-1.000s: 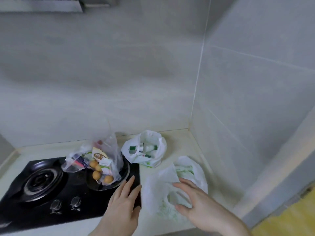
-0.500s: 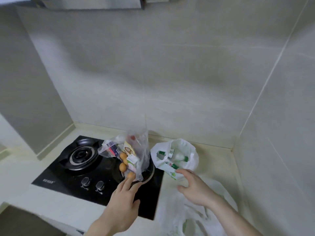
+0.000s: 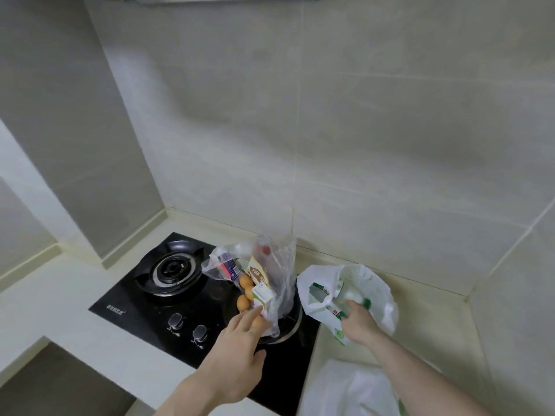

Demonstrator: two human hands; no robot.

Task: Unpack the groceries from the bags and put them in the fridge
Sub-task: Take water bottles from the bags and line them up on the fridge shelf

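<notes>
A clear plastic bag (image 3: 280,265) stands on the right burner of a black gas hob (image 3: 132,307). It holds several brown eggs (image 3: 244,302), a small white carton (image 3: 263,294) and other packets. My left hand (image 3: 240,351) reaches to its lower edge with fingers spread, the fingertips touching the plastic by the lowest egg. To the right sits a white bag with green print (image 3: 383,298), open at the top, with green-and-white containers inside. My right hand (image 3: 359,321) is at its front rim, the fingertips hidden inside the opening.
A second white bag (image 3: 353,390) lies flat on the pale counter (image 3: 420,319) at the bottom right. The left burner (image 3: 172,268) and two knobs (image 3: 187,327) are bare. Tiled walls close in behind and on both sides; an extractor hood is overhead.
The view has swung left. My right hand left the flat white bag and moved up into the open white bag. My left hand advanced until it touched the clear bag.
</notes>
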